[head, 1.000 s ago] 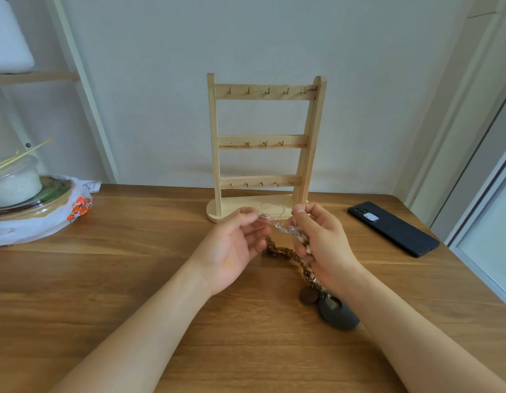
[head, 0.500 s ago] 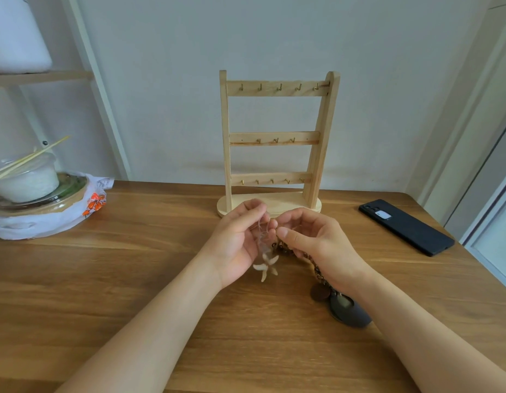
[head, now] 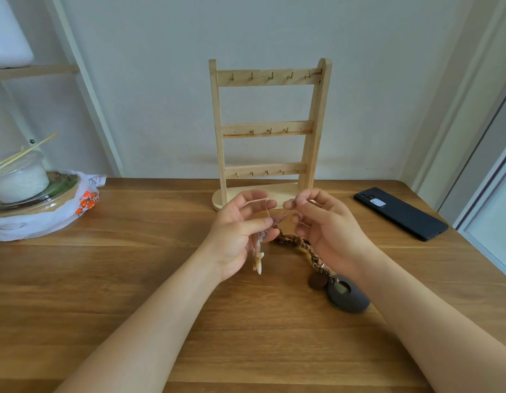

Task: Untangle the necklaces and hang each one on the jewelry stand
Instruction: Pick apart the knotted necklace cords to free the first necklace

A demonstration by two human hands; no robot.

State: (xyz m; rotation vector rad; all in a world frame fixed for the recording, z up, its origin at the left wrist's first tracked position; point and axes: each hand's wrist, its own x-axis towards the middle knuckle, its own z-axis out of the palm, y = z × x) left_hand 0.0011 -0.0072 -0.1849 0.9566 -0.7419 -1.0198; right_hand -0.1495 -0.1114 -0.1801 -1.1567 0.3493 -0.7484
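Pale wood for the jewelry stand [head: 267,129], upright at the far side of the table [head: 132,279], three crossbars set with small brass hooks. Just in front of its oval base, both hands raised off the tabletop and close together. Left hand [head: 237,236] palm inward, thumb and forefinger pinching a thin cord necklace [head: 266,207]; below the pinch, a cream shell-like pendant [head: 258,260] dangling beside the palm, clear of the wood. Right hand [head: 331,234] with fingers curled, thumb and forefinger pinching the same cord farther along, a fine loop stretched between the two hands. Beneath them, a brown braided necklace [head: 295,243] lying on the table, its upper end close by the left fingertips; tangled with the cord there or not, impossible to tell. From there trailing under the right wrist to a round brown disc [head: 316,280] and a dark grey oval pendant [head: 349,299], both flat on the wood. Well off to the right, a black phone [head: 402,214]. At the left edge, a white plastic bag [head: 33,222] under a clear lidded container [head: 19,180] and chopsticks [head: 22,151].
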